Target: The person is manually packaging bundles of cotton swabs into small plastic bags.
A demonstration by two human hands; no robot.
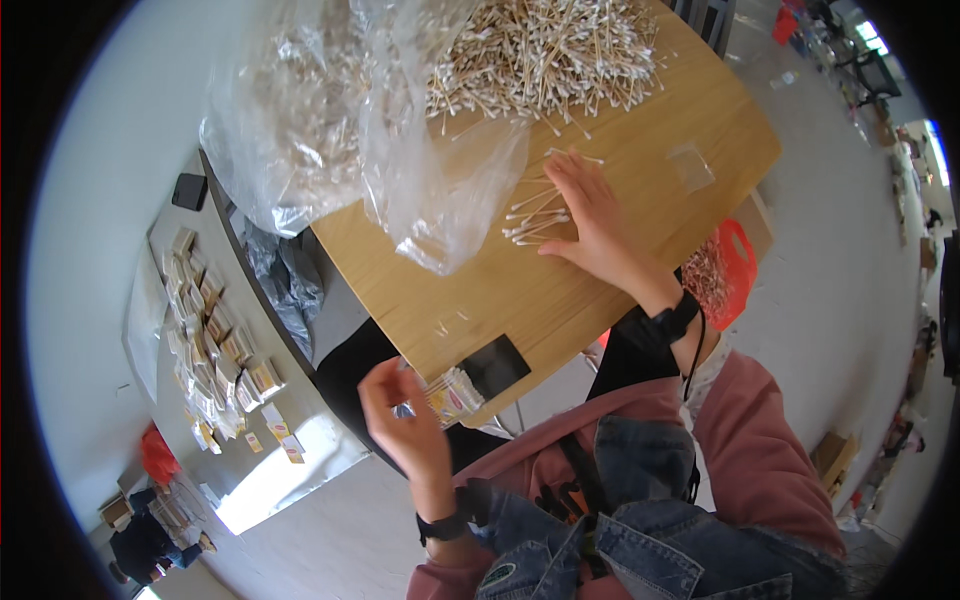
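Observation:
My right hand [598,225] reaches over the wooden table with fingers stretched and thumb apart. Its fingertips touch or hover just above a small loose bunch of cotton swabs [535,222]. At the table's near left edge, my left hand [408,420] is curled around the end of a small clear pack of cotton swabs [455,396]; its fingers partly hide that end. Beside the pack lies a flat black rectangle [495,367]. A large heap of loose cotton swabs [560,55] covers the far part of the table.
A big clear plastic bag [300,130] full of swabs slumps over the far left of the wooden table [640,270]. A red basket [738,270] with swabs stands right of the table. Many small packs [215,340] are piled on a side table at left. A person [150,545] is at lower left.

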